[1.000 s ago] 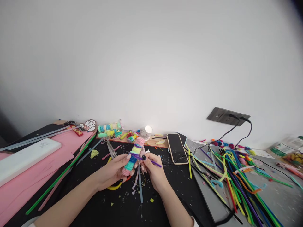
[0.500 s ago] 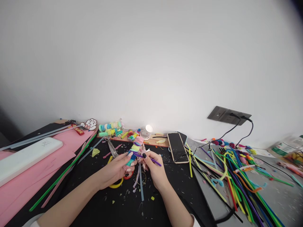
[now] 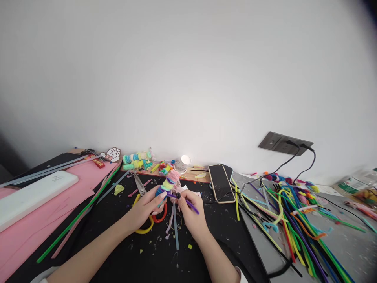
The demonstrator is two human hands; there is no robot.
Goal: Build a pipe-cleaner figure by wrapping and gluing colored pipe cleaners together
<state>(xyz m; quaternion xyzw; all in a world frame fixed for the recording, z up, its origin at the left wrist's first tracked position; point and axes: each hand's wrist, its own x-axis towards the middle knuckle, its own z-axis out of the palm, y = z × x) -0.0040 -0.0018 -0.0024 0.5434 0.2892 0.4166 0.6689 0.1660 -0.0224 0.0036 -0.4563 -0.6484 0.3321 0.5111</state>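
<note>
- Holding the roll [image 3: 169, 183] over the tabletop [image 3: 224, 230], left grip [image 3: 146, 207] wrapped round its lower end, long axis slanting away-right
- right grip [image 3: 191, 215] just beside it, pinching a purple stem [image 3: 193, 207] kinda crosswise

Red scissor handle [image 3: 165, 213] more visible beside left hand [image 3: 146, 207] now
</note>
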